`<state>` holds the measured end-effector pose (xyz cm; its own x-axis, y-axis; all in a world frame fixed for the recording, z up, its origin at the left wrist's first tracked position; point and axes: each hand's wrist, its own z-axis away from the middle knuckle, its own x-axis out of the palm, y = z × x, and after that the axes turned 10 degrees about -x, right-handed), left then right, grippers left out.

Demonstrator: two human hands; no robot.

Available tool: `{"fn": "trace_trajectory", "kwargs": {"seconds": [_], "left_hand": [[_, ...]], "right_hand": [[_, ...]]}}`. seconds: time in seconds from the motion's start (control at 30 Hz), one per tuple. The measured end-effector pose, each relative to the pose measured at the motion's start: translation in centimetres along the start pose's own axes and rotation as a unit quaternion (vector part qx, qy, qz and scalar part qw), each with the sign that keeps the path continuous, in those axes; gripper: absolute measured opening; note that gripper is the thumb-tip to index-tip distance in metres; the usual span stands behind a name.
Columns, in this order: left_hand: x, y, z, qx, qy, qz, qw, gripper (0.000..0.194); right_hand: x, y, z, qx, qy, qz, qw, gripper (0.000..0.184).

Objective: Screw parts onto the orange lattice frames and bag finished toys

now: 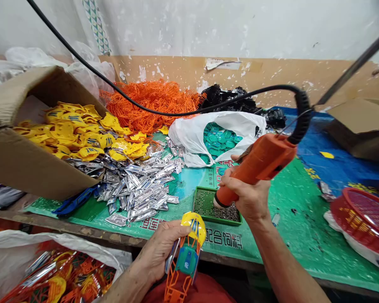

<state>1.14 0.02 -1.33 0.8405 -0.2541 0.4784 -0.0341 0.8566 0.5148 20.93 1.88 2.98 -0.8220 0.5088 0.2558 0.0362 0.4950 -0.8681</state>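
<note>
Fingers point(177, 229) of the left hand point(159, 254): closed around one assembled plastic piece point(187, 263), held just past the near edge of the table point(287, 240). Piece has a yellow cap at top, orange lattice below, a teal disc at the centre and a silver strip along one side. Whether it has its screws: cannot tell.

Right hand point(244, 195): fingers wrapped around an orange electric screwdriver point(259, 162), tip angled down over a green tray point(216, 221) of small dark screws point(227, 212). Coiled black cord point(303, 113) runs from the screwdriver's rear end.

Joined items: the piece in hand, plus what appear to be similar pieces in a white plastic bag point(15, 252) below the table at lower left.

Loose items on the table: yellow caps point(72, 130) in a cardboard box point(28, 164); a heap of silver strips point(135, 189) in front of it; orange lattices point(151, 103) behind; teal discs point(219, 141) in a second white plastic bag point(189, 134); black parts point(227, 97) against the wall.

Also on the table: a red basket point(360, 214) at far right, beside a blue tarp point(328, 143).
</note>
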Motion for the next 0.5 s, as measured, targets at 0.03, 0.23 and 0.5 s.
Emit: {"fn": "trace_trajectory", "kwargs": {"seconds": [0.03,0.23,0.5], "left_hand": [[0.0,-0.1,0.0,0.0,0.0,0.0,1.0,0.026],[0.2,-0.5,-0.1,-0.005,-0.003,0.021,1.0,0.022],[0.0,-0.7,-0.5,-0.013,-0.008,0.042,0.999,0.03]], "right_hand": [[0.0,-0.4,-0.1,0.004,0.008,-0.004,1.0,0.042],[0.4,-3.8,-0.1,-0.009,0.009,-0.067,0.998,0.045],[1.4,-5.3,1.9,-0.004,-0.046,-0.135,0.99,0.042]]}}
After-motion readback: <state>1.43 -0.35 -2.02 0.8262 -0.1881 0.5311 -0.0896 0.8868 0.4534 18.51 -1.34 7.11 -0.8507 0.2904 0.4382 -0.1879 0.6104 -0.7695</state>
